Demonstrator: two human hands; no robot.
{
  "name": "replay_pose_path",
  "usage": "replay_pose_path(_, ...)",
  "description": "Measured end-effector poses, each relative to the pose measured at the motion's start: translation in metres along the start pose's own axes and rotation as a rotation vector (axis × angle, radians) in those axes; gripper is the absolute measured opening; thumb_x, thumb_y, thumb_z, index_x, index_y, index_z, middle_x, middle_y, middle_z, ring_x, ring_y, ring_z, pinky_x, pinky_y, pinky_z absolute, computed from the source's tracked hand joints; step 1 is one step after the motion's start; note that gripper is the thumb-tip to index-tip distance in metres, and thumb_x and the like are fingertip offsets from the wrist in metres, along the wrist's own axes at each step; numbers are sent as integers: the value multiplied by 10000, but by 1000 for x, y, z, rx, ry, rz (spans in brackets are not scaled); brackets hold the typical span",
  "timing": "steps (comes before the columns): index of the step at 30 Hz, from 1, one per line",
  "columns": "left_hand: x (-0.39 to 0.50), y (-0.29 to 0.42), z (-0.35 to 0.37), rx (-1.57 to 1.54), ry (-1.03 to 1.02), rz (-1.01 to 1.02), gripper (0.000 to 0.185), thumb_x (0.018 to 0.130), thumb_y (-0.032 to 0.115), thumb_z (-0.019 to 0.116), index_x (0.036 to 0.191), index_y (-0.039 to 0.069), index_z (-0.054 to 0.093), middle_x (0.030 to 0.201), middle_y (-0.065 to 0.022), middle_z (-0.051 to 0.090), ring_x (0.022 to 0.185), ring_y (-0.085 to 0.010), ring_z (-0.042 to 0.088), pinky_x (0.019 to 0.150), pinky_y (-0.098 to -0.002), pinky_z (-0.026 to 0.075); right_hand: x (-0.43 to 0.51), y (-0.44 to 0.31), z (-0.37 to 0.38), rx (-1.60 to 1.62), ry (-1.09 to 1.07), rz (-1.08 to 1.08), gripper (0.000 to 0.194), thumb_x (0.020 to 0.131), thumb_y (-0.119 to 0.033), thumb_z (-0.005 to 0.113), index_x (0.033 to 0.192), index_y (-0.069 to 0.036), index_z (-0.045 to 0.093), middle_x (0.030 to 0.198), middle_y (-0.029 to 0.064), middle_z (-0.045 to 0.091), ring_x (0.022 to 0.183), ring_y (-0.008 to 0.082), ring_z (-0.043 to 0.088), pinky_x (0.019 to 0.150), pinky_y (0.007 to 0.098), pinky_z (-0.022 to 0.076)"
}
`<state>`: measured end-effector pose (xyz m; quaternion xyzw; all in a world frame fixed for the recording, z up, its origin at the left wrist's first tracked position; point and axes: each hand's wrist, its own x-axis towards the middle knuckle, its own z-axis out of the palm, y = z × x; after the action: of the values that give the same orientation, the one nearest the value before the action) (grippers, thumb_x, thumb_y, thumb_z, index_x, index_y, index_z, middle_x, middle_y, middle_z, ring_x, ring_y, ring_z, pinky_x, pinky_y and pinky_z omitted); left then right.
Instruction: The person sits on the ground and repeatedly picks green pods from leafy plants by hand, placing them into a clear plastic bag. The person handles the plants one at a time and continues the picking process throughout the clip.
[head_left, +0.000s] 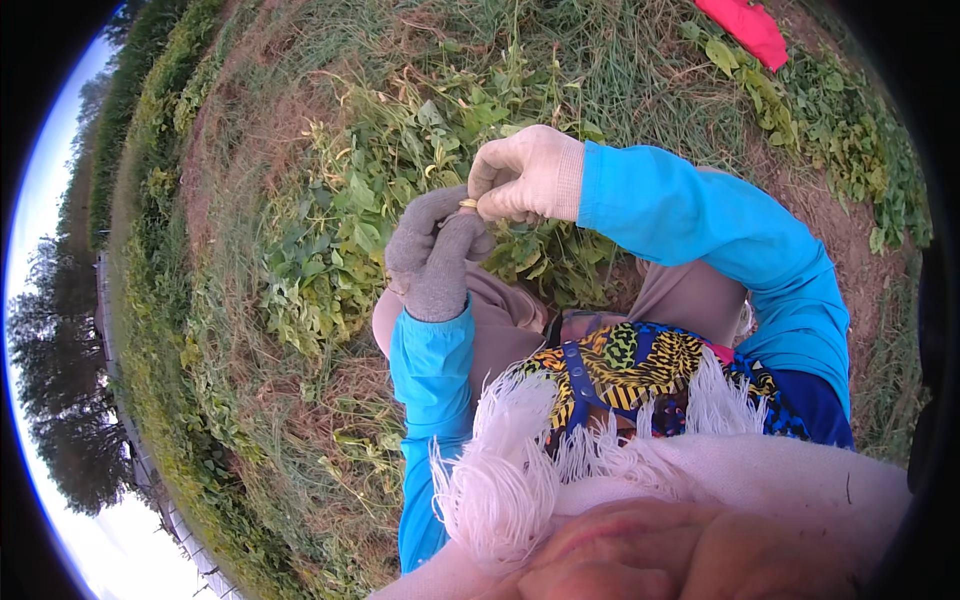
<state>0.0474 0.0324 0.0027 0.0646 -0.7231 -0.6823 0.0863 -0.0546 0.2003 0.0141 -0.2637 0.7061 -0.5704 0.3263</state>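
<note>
My left hand (442, 247), in a grey knitted glove, is raised in front of my knees with thumb and forefinger pinched together. Against its fingertips come those of my right hand (529, 176), which wears a beige glove with a ribbed cuff. Between them sits a small yellowish piece of a pod (468, 203), mostly hidden by the fingers. Below and beyond both hands spreads a heap of leafy bean plants (360, 217), green with some yellowing leaves and pale pods.
Dry cut grass (262, 97) surrounds the plants. A bright pink cloth or bag (750, 30) lies at the far right, near another row of leafy plants (847, 142). My bent knees (690, 292) and white fringed scarf (502, 480) are close below. Trees (67, 390) stand far left.
</note>
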Motion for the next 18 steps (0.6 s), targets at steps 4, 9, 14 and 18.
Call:
replay_pose_path(4,-3,-1,-1,-33,-7,-32,201,897,9,632,1093,-29,656,785,-48,645,653,-98,591,576,-239,483,4,7,3,-36,16,-15,186,870,-206,740,976,-56,708,780,49,703,623,117,634,549,302,511)
replay_pose_path(9,-4,3,-2,18,-6,-50,198,904,19,626,1095,-27,654,793,-50,647,659,-102,605,586,-242,503,2,4,5,-36,33,-21,186,867,-191,741,973,-41,707,762,49,690,610,115,624,540,298,506)
replay_pose_path(14,0,0,3,29,47,-31,193,910,30,643,1097,-20,656,812,-49,658,659,-107,617,595,-245,519,-2,-13,-33,51,120,-85,211,894,-146,699,1057,-13,680,868,61,693,685,114,633,632,275,540)
replay_pose_path(18,-1,-13,-17,102,30,-6,212,895,9,664,1107,2,657,863,-70,663,682,-128,626,610,-251,526,-18,7,-103,195,408,-407,286,945,-214,683,1174,-45,652,980,72,677,784,117,638,707,272,532)
